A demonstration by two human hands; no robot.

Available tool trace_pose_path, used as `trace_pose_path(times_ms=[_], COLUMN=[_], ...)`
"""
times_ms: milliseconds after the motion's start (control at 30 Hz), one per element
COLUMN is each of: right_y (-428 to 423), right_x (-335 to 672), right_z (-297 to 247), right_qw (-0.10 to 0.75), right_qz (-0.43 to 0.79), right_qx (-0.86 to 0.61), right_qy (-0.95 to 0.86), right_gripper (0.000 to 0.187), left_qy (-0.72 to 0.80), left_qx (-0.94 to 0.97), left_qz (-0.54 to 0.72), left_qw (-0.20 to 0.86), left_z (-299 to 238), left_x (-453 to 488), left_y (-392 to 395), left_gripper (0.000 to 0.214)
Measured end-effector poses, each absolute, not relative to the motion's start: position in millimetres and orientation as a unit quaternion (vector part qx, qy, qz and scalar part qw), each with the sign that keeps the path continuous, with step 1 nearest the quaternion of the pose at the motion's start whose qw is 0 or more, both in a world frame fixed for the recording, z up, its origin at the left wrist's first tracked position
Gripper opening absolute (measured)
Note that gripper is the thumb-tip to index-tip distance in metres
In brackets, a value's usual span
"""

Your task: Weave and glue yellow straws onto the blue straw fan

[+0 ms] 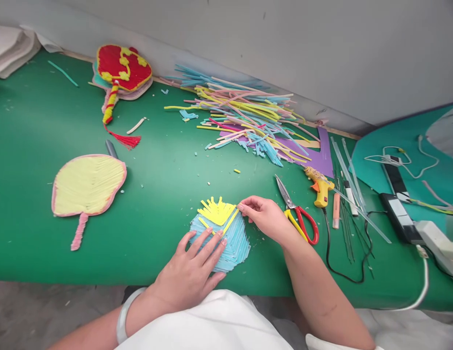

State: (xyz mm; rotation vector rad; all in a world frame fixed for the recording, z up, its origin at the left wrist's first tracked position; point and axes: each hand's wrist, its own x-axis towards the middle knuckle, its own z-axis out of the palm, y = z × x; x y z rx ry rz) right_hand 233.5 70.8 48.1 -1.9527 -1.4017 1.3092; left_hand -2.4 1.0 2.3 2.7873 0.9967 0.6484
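A rounded panel of light blue pipe cleaners (pixel 238 249) lies on the green table near its front edge. Yellow pipe cleaner pieces (pixel 216 212) form a spiky fan shape at its top. My left hand (pixel 193 265) rests flat on the panel, fingers stretched over its lower left part. At the panel's upper right edge, my right hand (pixel 264 216) pinches the end of a yellow pipe cleaner strip (pixel 230 221) that slants down toward the left fingertips. Another short yellow piece shows by the left fingers, partly covered.
Red-and-yellow handled scissors (pixel 297 214) and a yellow glue gun (pixel 321 187) with its cord lie to the right. Many loose pipe cleaners (pixel 244 107) are heaped at the back. A pale yellow fan (pixel 89 184) and a red fan (pixel 126 68) lie left. A power strip (pixel 399 218) sits far right.
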Motion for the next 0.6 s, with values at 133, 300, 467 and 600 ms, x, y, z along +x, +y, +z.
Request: trace_pose_path(times_ms=[133, 300, 467, 600], right_y=[72.7, 76.2, 79.9, 79.2], right_x=[232.5, 231.3, 232.6, 231.9], right_z=[40.5, 41.0, 41.0, 36.8], right_qw=[0.211, 0.225, 0.224, 0.239], right_qz=[0.454, 0.467, 0.461, 0.443], right_qx=[-0.703, -0.702, -0.714, -0.723], right_qy=[-0.506, -0.489, -0.477, -0.473], right_gripper=[0.031, 0.037, 0.038, 0.039], left_qy=[0.331, 0.328, 0.323, 0.313], left_qx=[0.922, 0.923, 0.927, 0.933], left_qz=[0.195, 0.197, 0.190, 0.178], left_qw=[0.043, 0.032, 0.028, 0.017], left_z=[2.6, 3.9, 4.1, 2.6], left_x=[-2.5, -2.2, -2.3, -2.6], left_y=[1.2, 1.2, 1.7, 1.5], left_gripper=[0.050, 0.049, 0.050, 0.050])
